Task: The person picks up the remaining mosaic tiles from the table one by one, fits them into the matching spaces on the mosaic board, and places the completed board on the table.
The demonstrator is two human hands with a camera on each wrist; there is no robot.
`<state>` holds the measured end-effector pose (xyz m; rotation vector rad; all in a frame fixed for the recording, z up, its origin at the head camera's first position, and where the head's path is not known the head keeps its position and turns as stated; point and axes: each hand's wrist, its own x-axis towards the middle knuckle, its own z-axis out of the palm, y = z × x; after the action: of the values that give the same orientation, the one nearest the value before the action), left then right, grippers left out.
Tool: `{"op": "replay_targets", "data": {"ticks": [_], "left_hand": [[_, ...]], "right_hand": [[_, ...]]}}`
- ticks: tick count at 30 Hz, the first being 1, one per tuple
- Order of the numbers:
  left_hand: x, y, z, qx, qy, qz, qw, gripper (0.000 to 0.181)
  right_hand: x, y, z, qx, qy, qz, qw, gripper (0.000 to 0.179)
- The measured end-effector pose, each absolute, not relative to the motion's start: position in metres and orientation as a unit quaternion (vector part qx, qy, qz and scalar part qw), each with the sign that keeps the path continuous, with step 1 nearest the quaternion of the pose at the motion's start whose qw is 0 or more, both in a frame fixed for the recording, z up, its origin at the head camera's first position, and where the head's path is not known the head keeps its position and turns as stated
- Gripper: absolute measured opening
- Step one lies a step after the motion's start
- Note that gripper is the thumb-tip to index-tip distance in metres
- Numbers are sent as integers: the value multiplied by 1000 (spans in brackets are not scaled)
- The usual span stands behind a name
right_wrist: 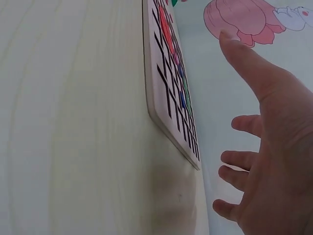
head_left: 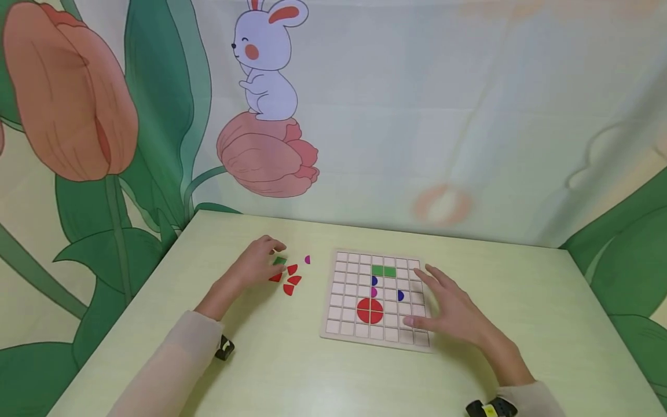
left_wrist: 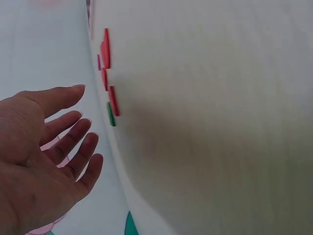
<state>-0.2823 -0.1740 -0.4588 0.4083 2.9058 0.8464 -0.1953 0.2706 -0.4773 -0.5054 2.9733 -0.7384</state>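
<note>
My left hand (head_left: 257, 260) hovers with loosely bent fingers over a green square piece (head_left: 280, 260) and a red piece (head_left: 276, 278) partly hidden beneath it. Nothing lies between its fingers in the left wrist view, where the hand (left_wrist: 49, 152) appears apart from the pieces. Several red quarter-circle pieces (head_left: 294, 280) and a magenta half-circle piece (head_left: 307, 260) lie just right of it. A gridded board (head_left: 345, 328) lies flat mid-table. My right hand (head_left: 453, 304), thumb and fingers spread, is over the board's right edge and holds nothing.
On the board are two green squares (head_left: 384, 271), a red circle of quarter pieces (head_left: 370, 311), two blue half-circles (head_left: 400, 295) and a magenta piece (head_left: 374, 292). Behind the pale table (head_left: 281, 370) hangs a printed cloth (head_left: 365, 127). Each wrist carries a dark strapped device.
</note>
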Motion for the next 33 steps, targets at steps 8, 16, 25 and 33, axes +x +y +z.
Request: {"op": "replay_targets", "data": {"ticks": [8, 16, 25, 33], "left_hand": [[-290, -184, -474, 109, 944, 304, 60, 45], [-297, -187, -484, 116, 944, 301, 64, 39], [-300, -191, -486, 90, 946, 303, 77, 31], [-302, -187, -485, 95, 948, 294, 72, 25]], "right_hand": [[-193, 266, -487, -154, 956, -246, 38, 109], [-193, 267, -490, -155, 959, -234, 46, 113], [-194, 269, -493, -176, 961, -210, 36, 111], [-195, 272, -495, -177, 965, -191, 37, 111]]}}
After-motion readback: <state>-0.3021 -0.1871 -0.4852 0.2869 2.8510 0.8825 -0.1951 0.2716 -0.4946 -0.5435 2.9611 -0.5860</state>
